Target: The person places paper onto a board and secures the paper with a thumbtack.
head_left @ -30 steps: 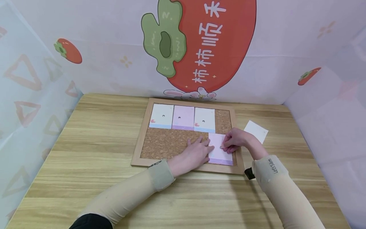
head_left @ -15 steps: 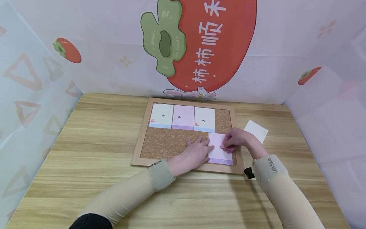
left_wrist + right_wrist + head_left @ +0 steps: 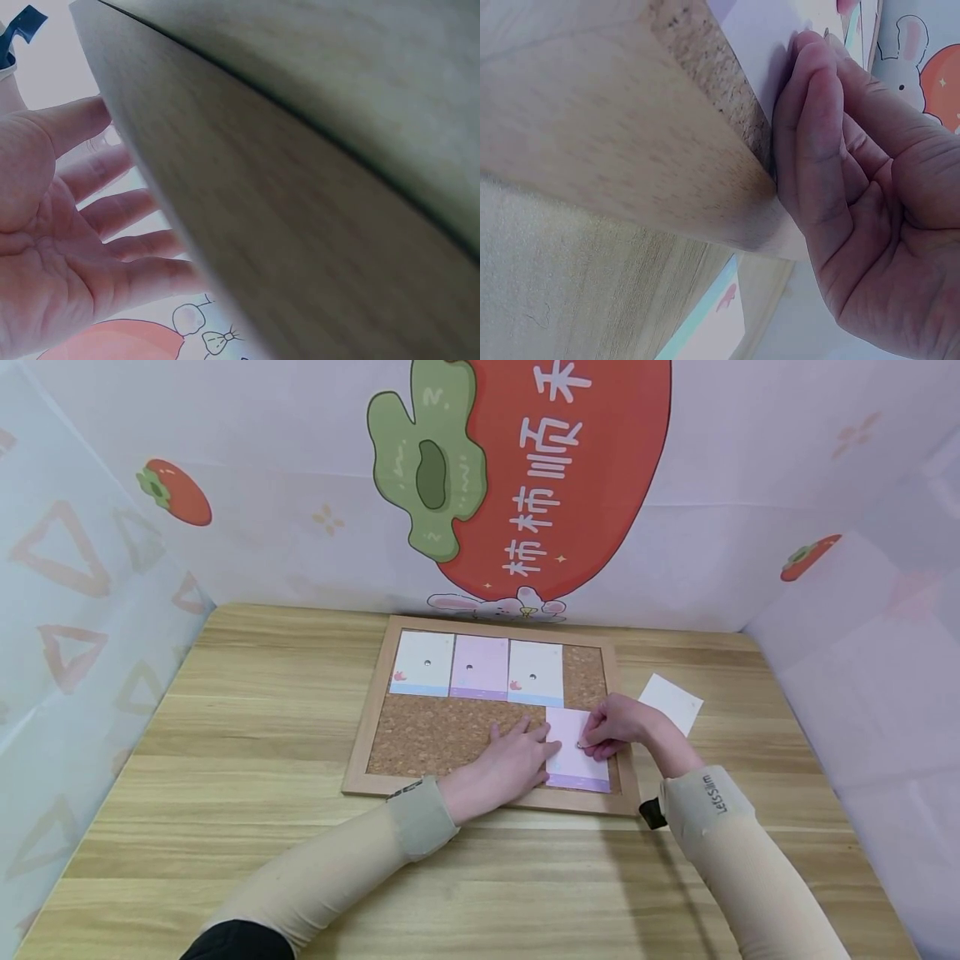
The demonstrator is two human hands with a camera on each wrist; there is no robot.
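A lilac paper card (image 3: 576, 767) lies on the lower right of a wood-framed cork board (image 3: 431, 735). My left hand (image 3: 504, 777) rests on the board with fingers spread, its fingertips at the card's left edge. In the left wrist view the left hand's palm (image 3: 67, 232) shows, its fingertips hidden behind the frame. Over the card's right half, my right hand (image 3: 617, 725) pinches a small thumbtack (image 3: 579, 745) between thumb and forefinger, right at the paper. The right wrist view shows those fingers (image 3: 825, 127) curled, with the little-finger side against the board.
Along the board's top row are a white card (image 3: 423, 652), a lilac card (image 3: 482, 652) and another white card (image 3: 536, 660), each with a round tack. A loose white card (image 3: 672, 702) lies on the wooden table (image 3: 247, 727), right of the board. A printed cloth (image 3: 285, 560) stands behind.
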